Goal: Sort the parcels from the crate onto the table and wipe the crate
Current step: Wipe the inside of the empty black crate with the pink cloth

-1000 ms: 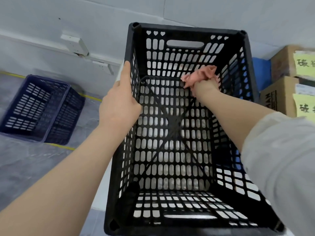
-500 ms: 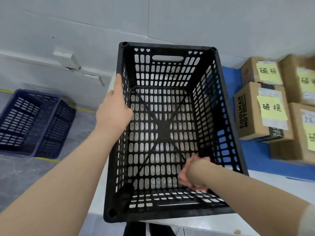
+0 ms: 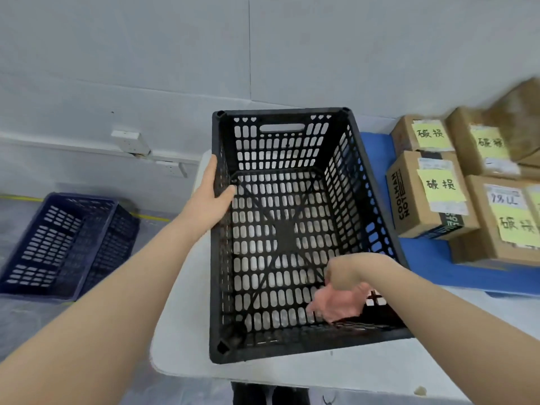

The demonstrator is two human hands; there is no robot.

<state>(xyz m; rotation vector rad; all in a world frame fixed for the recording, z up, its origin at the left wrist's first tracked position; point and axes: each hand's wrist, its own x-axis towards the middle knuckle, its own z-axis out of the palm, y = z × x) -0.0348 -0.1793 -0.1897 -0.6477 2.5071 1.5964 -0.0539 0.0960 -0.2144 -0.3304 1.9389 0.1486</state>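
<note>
This looks like a parcel-handling storeroom. Taped cardboard parcels (image 3: 432,200) bearing yellow handwritten notes (image 3: 441,185) sit on a blue mat (image 3: 438,267) at the right. A black slotted crate (image 3: 280,112) stands on the white worktop (image 3: 181,331). A blue crate (image 3: 67,244) rests on the grey floor (image 3: 29,323) at the left, near a yellow line (image 3: 152,218).

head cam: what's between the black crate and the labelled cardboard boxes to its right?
Head view: only a bare strip of blue mat lies between the black crate and the cardboard boxes; they don't touch.
</note>
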